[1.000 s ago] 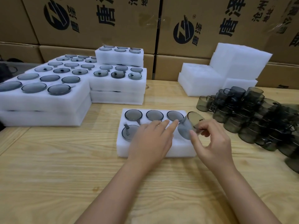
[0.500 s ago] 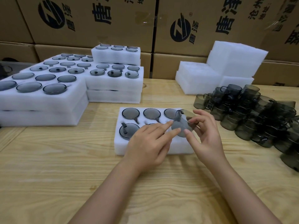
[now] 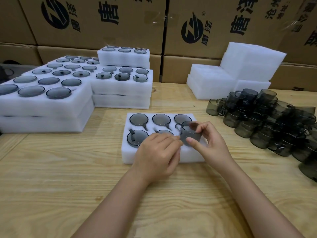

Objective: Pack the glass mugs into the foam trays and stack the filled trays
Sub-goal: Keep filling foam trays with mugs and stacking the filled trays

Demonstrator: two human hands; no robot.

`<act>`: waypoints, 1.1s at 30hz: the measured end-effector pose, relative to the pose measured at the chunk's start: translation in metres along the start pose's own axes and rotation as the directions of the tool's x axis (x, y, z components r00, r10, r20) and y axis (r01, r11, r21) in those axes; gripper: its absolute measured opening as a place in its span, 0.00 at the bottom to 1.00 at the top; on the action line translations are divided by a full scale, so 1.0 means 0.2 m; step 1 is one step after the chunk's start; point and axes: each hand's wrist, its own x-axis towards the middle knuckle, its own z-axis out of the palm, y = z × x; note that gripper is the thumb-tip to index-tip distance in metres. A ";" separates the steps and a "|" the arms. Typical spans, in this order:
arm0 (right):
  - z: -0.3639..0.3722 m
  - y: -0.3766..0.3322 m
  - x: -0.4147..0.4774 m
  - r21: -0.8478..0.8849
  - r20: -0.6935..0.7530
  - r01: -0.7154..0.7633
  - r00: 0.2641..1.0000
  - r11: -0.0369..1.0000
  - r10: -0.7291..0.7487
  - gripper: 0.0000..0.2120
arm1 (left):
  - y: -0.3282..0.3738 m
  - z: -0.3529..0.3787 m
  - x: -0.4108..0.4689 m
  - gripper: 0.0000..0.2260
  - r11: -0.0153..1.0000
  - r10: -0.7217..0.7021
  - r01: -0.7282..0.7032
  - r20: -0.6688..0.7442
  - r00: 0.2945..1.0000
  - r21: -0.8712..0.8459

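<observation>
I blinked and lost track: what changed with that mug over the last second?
The right hand turned the mug from tilted to nearly upright over the front right pocket of the tray, handle left. The left hand kept its fingers on it. The five packed mugs, the stacks and the loose pile stayed put.
</observation>
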 end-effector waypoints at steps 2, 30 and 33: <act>0.00 -0.01 0.00 -0.063 0.001 -0.011 1.000 0.998 0.011 0.14 | 0.00 0.01 0.00 0.10 1.000 -0.005 0.005 -0.010 1.000 0.009; 0.13 -0.15 0.25 -0.939 0.282 0.110 0.792 0.327 0.541 0.38 | 0.01 0.11 0.32 0.22 0.856 -0.438 0.509 0.650 0.621 0.090; 0.14 -0.14 0.23 -0.929 0.263 0.072 0.817 0.363 0.513 0.36 | 0.03 0.07 0.29 0.24 0.877 -0.474 0.407 0.595 0.650 0.254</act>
